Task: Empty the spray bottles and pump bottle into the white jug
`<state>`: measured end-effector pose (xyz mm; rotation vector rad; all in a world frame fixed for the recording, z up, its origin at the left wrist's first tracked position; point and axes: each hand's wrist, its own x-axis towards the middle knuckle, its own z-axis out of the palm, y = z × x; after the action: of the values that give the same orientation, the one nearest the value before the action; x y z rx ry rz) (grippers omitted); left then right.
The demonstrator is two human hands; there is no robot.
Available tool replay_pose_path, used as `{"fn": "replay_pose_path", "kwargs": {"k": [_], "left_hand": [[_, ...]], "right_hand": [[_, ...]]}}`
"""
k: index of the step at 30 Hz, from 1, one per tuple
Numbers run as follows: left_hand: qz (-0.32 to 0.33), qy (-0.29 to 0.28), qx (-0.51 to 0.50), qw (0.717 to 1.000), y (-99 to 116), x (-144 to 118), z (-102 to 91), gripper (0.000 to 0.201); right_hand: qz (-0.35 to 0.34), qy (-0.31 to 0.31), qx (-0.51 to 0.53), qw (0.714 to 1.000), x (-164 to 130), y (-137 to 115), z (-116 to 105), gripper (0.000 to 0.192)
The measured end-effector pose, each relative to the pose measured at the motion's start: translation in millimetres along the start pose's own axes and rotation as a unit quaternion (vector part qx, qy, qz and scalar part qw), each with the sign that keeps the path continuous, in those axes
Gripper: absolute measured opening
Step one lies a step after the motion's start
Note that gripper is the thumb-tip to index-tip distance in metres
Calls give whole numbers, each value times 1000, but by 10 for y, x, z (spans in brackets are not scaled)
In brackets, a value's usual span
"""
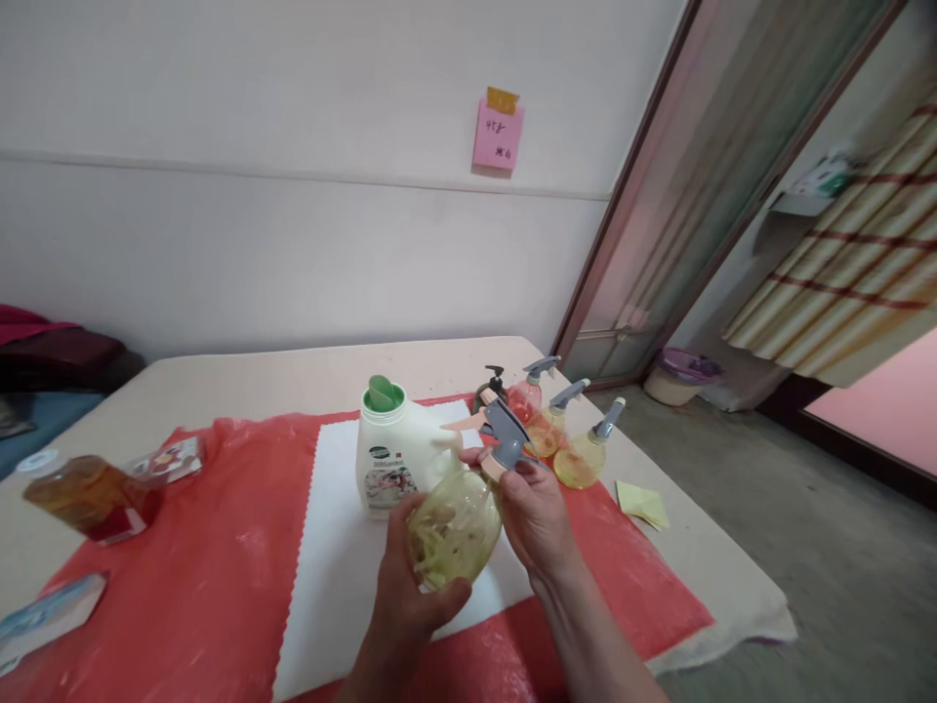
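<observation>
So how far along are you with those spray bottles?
Three spray bottles stand capped at the far side of the table. In hand: the left hand cups a green spray bottle, and the right hand grips its grey spray head. The white jug stands open behind.

A white detergent jug [387,457] stands on a white cloth [333,547], three spray bottles [560,430] cluster beyond, and a pink note [498,137] sticks to the wall
</observation>
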<state>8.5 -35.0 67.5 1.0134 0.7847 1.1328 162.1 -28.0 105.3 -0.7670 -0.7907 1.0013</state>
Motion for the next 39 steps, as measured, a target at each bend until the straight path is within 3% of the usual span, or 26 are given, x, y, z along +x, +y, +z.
{"fn": "replay_pose_path", "kwargs": {"k": [7,15,23,27,35,39], "left_hand": [[6,-15,-17,1000,-69,-10,14,80],[-31,-39,-17,999,-42,-63,73,79],[65,20,102,992,35,-169,25,95],[74,51,169,982,61,-224,9,87],[102,-60,147,982,48,-147,-91,78],[73,-106,107,986,130,-110,-51,72]], "right_hand": [[-19,-25,13,999,-23,-19,8,32],[-8,-31,34,999,-38,-85,53,33],[-14,-43,36,998,-96,-117,181,33],[-16,-65,25,997,-136,-162,225,33],[-38,-79,3,996,-120,-212,248,20],[-31,-76,7,997,-107,-173,235,20]]}}
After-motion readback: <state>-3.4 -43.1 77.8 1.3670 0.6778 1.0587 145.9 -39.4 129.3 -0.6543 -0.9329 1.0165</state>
